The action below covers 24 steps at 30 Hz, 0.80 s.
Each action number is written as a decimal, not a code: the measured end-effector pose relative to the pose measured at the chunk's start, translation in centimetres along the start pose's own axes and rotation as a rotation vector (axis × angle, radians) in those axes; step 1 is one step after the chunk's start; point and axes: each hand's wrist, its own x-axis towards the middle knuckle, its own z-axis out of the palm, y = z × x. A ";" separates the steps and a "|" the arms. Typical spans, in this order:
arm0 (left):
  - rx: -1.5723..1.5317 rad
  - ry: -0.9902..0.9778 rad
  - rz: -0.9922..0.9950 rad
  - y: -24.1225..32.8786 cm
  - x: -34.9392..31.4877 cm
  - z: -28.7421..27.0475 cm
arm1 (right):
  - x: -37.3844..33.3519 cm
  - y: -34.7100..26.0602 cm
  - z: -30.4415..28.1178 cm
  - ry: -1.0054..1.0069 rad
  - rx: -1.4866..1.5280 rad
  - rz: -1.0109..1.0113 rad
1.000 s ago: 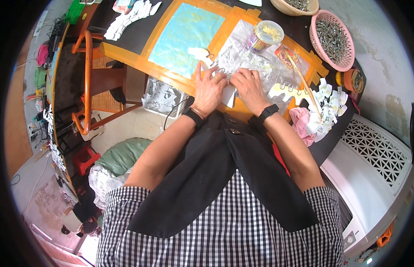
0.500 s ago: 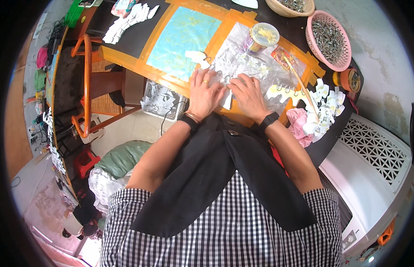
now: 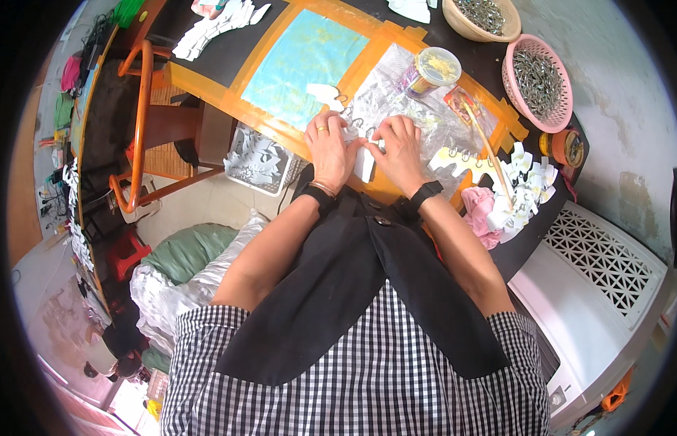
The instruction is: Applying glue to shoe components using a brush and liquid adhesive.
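Observation:
At the near edge of the taped work surface, my left hand (image 3: 331, 150) and my right hand (image 3: 401, 151) face each other with fingertips nearly meeting. Both are closed, pinching a small white strip (image 3: 365, 164) that hangs down between them. Part of it is hidden by my fingers. Just beyond my left hand lies a white piece (image 3: 324, 94) with a metal ring, on a blue sheet (image 3: 302, 65). To the right of my right hand is a yellowish strip (image 3: 462, 161) with several metal rings along its edge. A thin wooden stick (image 3: 491, 149) lies across there.
A clear tub (image 3: 434, 69) of yellowish stuff stands beyond my right hand. Pink (image 3: 507, 76) and beige (image 3: 455, 20) baskets hold metal pieces. White pieces (image 3: 526, 190) heap beside a pink cloth (image 3: 481, 218). An orange-framed chair (image 3: 140, 123) and white basket (image 3: 269, 182) are at left.
My right hand's fingers have drawn up and its thumb now shows against the white strip. More of the strip is visible between my hands. The whole view has shifted slightly.

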 end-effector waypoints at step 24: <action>-1.312 -0.132 -0.524 -0.1 0.3 -9.8 | 5.4 -8.1 -6.3 -0.280 0.822 0.131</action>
